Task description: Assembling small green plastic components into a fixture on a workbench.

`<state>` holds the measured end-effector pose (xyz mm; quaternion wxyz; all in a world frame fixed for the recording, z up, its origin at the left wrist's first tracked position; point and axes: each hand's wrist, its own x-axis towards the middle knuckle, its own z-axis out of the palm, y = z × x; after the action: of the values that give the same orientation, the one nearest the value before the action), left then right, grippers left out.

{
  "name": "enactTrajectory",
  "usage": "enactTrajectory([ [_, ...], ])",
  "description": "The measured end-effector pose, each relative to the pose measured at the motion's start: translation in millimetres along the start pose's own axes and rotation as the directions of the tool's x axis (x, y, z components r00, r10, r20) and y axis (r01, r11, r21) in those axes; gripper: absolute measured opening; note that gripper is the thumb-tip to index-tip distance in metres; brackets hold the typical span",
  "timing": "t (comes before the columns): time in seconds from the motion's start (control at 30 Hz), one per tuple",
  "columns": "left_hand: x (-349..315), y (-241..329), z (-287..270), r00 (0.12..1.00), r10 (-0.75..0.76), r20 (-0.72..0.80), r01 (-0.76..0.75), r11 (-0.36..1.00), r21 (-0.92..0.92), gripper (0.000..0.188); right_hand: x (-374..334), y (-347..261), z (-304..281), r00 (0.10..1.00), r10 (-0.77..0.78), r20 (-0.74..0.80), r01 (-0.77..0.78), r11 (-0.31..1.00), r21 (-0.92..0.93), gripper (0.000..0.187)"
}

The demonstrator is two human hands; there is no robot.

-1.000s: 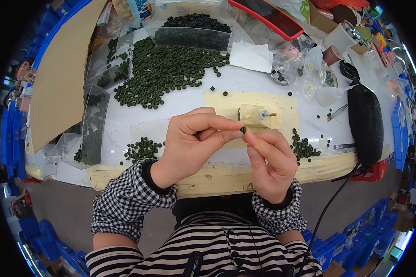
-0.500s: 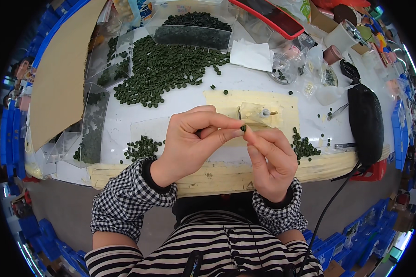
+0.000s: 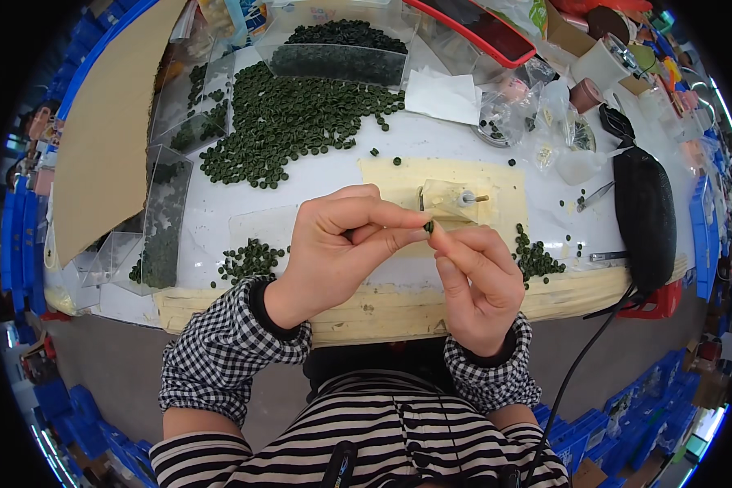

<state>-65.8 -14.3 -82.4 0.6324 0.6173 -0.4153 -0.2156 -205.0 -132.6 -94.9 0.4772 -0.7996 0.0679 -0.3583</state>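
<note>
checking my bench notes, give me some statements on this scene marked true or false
1. The left hand pinches a small dark green piece. True.
2. The right hand is far from that piece. False: the right hand has its fingertips beside it.
3. The large pile of green pieces lies left of the white paper. True.
4. The red-edged phone lies nearer the person than the hands. False: the red-edged phone lies beyond the hands.
5. The black case lies right of the hands. True.

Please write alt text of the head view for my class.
A person's left hand pinches a small dark green piece, the right hand close against it, above a white table. Beyond lies a large heap of similar pieces.
</note>
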Motion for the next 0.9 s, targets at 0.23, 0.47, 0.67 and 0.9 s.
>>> enactTrajectory([
  [0.23,1,1,0,1.0,0.018,0.005,-0.018,1.0,0.017,0.021,0,-2,0,1.0,0.016,0.005,-0.016,1.0,0.01,0.035],
  [0.47,1,3,0,0.997,-0.077,-0.003,0.077,0.997,-0.002,0.017,1,0,1,0.999,0.032,-0.018,-0.032,0.999,0.021,0.031],
  [0.67,12,10,-11,0.937,-0.175,0.304,0.069,0.942,0.329,0.015,-2,0,-3,0.976,0.081,-0.2,-0.08,0.997,0.012,0.02],
  [0.9,8,3,-12,0.931,-0.141,0.337,-0.051,0.863,0.502,0.012,-4,-3,-1,0.974,0.093,-0.208,-0.089,0.996,0.026,0.018],
])
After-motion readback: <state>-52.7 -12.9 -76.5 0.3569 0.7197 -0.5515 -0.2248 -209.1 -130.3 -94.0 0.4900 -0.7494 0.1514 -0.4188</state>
